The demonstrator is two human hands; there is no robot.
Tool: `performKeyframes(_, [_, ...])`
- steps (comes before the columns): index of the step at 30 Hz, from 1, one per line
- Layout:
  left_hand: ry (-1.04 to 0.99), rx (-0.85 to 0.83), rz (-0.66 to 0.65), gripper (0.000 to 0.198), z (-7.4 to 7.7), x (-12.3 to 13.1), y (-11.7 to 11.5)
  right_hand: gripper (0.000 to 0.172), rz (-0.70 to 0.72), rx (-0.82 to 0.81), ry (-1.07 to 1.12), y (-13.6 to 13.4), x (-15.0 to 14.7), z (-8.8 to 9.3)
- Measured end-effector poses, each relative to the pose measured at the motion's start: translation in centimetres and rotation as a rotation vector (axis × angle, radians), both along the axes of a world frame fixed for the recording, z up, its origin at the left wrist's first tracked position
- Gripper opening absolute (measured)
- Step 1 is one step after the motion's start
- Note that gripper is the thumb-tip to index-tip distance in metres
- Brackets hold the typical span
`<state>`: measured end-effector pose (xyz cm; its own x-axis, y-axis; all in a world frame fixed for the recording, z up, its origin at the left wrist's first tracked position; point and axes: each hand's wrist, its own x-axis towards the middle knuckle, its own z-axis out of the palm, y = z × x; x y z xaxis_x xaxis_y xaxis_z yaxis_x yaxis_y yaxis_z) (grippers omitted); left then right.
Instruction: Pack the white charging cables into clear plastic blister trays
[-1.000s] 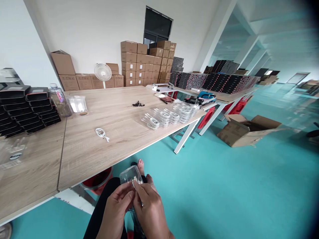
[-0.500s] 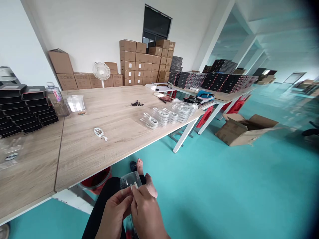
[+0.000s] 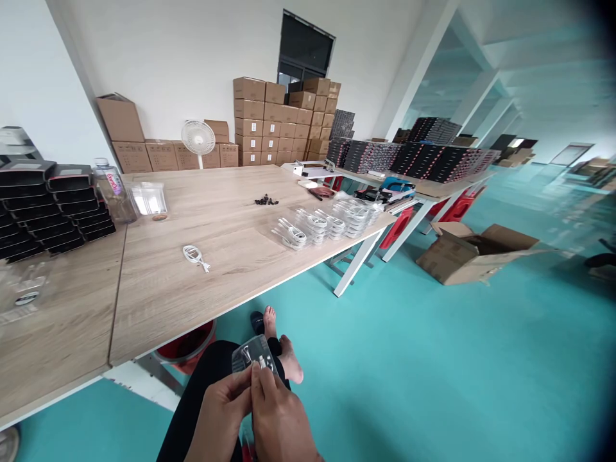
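Note:
Low in the head view, over my lap, both hands grip a clear plastic blister tray (image 3: 251,353) with white cable plugs showing inside it. My left hand (image 3: 219,417) clasps the tray's left side with curled fingers. My right hand (image 3: 279,420) lies over its near end, thumb and fingers pressed onto the plastic. On the wooden table (image 3: 158,289) a single coiled white cable (image 3: 195,256) lies loose. Farther right, rows of packed clear trays with cables (image 3: 327,224) sit near the table's edge.
Stacks of black boxes (image 3: 52,205), a water bottle (image 3: 111,189) and an empty clear tray (image 3: 149,200) stand at the table's left. Small dark parts (image 3: 266,201) lie mid-table. Cardboard cartons (image 3: 283,122), a fan (image 3: 198,138), an open box (image 3: 474,250) on the teal floor, a red bin (image 3: 190,350) under the table.
My hands have sunk slightly lower in view with the tray, and my right thumb has shifted over its near end. The table's contents are unchanged.

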<state>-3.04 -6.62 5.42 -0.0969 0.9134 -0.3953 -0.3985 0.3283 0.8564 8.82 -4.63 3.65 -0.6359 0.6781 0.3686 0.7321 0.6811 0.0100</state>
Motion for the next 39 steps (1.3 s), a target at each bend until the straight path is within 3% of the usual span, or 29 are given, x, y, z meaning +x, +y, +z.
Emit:
performKeyframes(4, [-0.135, -0.027, 0.031, 0.039, -0.4, -0.1, -0.1, 0.037, 0.021, -0.127, 0.013, 0.6, 0.4, 1.5])
performKeyframes(8, [-0.282, -0.018, 0.048, 0.037, -0.5, -0.6, 0.2, 0.040, -0.002, -0.273, 0.214, 1.3, 1.6, 2.7])
performKeyframes(11, [-0.297, -0.010, 0.080, 0.034, -0.2, -1.1, 0.7, 0.042, -0.010, -0.337, 0.419, 1.1, 2.2, 1.9])
performKeyframes(16, [-0.287, 0.036, 0.111, 0.018, 0.5, -1.2, 1.3, 0.065, -0.079, -0.468, 0.753, 0.4, 1.6, -0.5])
performKeyframes(21, [-0.307, 0.013, 0.158, 0.021, 0.8, -0.9, 1.2, 0.068, -0.117, -0.674, 0.863, 0.5, 1.4, -1.1])
performKeyframes(24, [-0.291, 0.031, 0.145, 0.022, 0.7, -0.7, 1.1, 0.060, -0.153, -0.745, 0.872, 0.8, 1.5, -0.7])
performKeyframes(33, [-0.219, -0.003, 0.239, 0.030, 0.7, -0.2, 1.3, 0.051, -0.296, -0.641, 0.678, 0.7, 0.6, -0.2])
performKeyframes(39, [-0.201, -0.013, 0.332, 0.029, 0.4, 0.5, 1.5, 0.053, -0.328, -0.341, 0.497, 0.6, -0.6, -1.1])
